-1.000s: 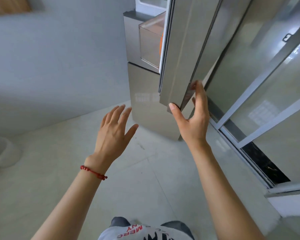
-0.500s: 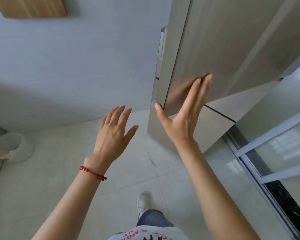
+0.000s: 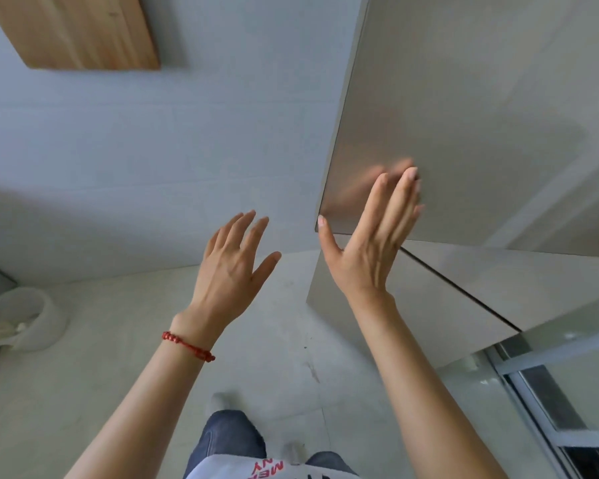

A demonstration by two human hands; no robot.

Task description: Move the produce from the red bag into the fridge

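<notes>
The right hand (image 3: 370,243) is laid flat, fingers straight, against the fridge door (image 3: 446,133); the left hand (image 3: 229,271) is held spread beside it, nothing gripped.

Bright, soft daylight filled the frame. The brushed fridge door (image 3: 464,133) carried a smeared reflection of the right hand (image 3: 370,243). A soft shadow band crossed the wall (image 3: 153,150) at 9 o'clock. Straight lines bowed toward the edges; fingertips were slightly blurred.
</notes>
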